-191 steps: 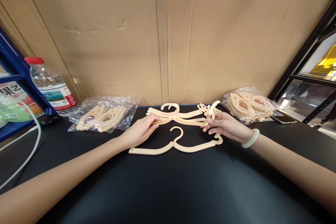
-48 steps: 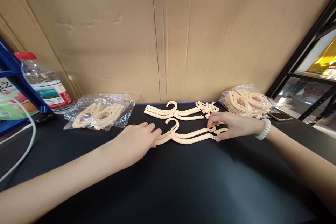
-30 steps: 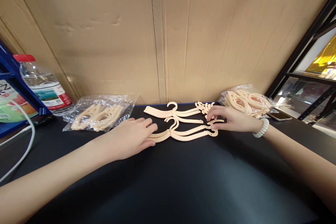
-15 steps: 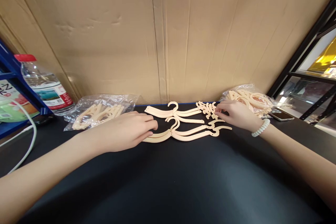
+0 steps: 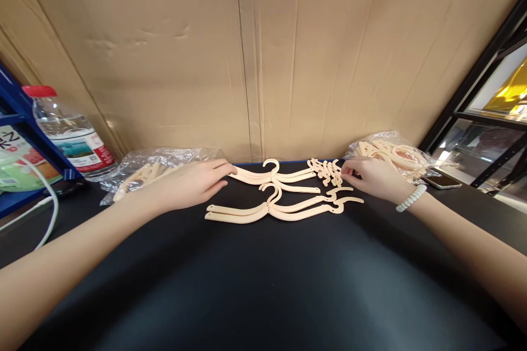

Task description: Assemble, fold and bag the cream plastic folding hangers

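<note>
Resting open, the left hand (image 5: 191, 184) touches the end of the far hanger stack (image 5: 263, 175) on the tabletop (image 5: 263, 285). The right hand (image 5: 373, 178) pinches at the small hook pieces (image 5: 326, 170), grip unclear. A careless nudge could scatter that loose pile or skew the near hangers (image 5: 263, 211).

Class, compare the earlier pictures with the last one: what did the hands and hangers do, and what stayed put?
The hanger both hands held was laid on the near one, making a near pair. The left hand let go and moved to the far stack, at its left end; the right hand shifted to the small clips. The left bag, right bag, bottle and phone stayed.
</note>
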Demonstrator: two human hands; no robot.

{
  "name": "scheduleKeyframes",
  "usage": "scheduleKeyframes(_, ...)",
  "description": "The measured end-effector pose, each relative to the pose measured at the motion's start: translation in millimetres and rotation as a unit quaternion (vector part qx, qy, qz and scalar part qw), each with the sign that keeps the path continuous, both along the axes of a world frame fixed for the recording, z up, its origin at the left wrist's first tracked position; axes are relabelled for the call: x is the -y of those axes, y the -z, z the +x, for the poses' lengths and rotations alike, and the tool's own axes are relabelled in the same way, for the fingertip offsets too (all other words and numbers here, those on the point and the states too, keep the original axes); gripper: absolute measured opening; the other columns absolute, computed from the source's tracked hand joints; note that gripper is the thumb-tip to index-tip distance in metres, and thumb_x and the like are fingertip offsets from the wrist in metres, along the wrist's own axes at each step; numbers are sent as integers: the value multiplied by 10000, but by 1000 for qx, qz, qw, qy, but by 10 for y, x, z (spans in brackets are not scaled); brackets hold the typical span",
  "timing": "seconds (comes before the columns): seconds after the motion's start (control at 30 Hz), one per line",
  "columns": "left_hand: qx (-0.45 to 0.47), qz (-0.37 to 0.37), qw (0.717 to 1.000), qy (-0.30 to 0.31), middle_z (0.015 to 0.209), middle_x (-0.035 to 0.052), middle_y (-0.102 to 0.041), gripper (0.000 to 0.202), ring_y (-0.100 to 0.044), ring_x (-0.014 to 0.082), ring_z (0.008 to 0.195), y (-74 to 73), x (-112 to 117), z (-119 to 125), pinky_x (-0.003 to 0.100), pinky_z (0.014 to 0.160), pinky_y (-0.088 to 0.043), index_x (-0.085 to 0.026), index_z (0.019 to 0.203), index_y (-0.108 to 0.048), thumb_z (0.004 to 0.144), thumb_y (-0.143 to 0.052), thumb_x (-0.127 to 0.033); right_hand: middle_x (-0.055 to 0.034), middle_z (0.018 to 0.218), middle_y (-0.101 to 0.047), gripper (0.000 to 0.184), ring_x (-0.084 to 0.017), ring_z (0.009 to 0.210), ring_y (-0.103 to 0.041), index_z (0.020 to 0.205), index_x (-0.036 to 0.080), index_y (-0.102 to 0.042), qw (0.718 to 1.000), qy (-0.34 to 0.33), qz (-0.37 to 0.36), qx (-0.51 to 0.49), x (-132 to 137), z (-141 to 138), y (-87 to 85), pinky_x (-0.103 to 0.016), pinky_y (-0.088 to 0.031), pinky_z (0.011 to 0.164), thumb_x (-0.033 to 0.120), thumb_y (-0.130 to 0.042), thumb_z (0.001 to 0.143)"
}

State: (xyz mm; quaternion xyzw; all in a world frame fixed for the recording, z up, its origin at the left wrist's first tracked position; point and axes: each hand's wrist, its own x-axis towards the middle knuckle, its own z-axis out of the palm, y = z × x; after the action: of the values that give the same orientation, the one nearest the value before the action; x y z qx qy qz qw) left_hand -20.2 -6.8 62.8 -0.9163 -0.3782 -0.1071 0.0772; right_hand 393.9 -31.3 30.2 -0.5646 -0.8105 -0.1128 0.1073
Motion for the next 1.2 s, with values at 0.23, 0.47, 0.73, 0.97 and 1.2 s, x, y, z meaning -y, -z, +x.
scheduleKeyframes(0.23, 32, -84, 995, 36, 1353, 126, -545, 377, -543, 228, 1214, 197, -62, 102, 387, 1036, -433, -158, 1301, -466, 959, -358, -277, -74, 864, -674, 182, -253, 814, -621, 843, 198, -624, 999, -34, -1, 8, -52, -2, 107, -330, -436, 669, 243, -459, 905)
scheduleKeyframes(0.47, 29, -99, 994, 44, 1423, 114, -514, 409, -498, 223, 1292, 379, -115, 136, 410, 1104, -387, -173, 1348, -461, 954, -363, -219, -107, 933, -671, 225, -285, 896, -606, 920, 181, -637, 997, -73, 21, -4, -74, -26, 125, -394, -469, 787, 236, -419, 931)
scheduleKeyframes(0.73, 49, -42, 997, 48, 1246, 100, -621, 331, -564, 222, 1170, 426, -96, 219, 388, 1015, -458, -186, 1205, -571, 935, -380, -194, -117, 962, -676, 234, -297, 922, -610, 969, 177, -657, 997, -72, 21, -14, -138, 29, 163, -413, -477, 808, 219, -431, 923)
scheduleKeyframes(0.97, 79, -19, 997, 20, 1055, 97, -640, 320, -627, 217, 983, 478, -125, 238, 355, 888, -512, -180, 999, -611, 973, -311, -287, -130, 945, -679, 264, -303, 897, -605, 986, 157, -653, 997, -59, 35, -18, -147, 0, 195, -434, -484, 799, 260, -413, 949)
scheduleKeyframes(1.2, 116, 4, 993, -22, 998, 81, -605, 288, -631, 212, 886, 364, -18, 288, 357, 821, -521, -182, 979, -581, 973, -317, -298, -129, 1057, -664, 309, -293, 977, -599, 1169, 166, -589, 995, -87, 38, -38, -116, -73, 228, -434, -481, 863, 239, -374, 959)
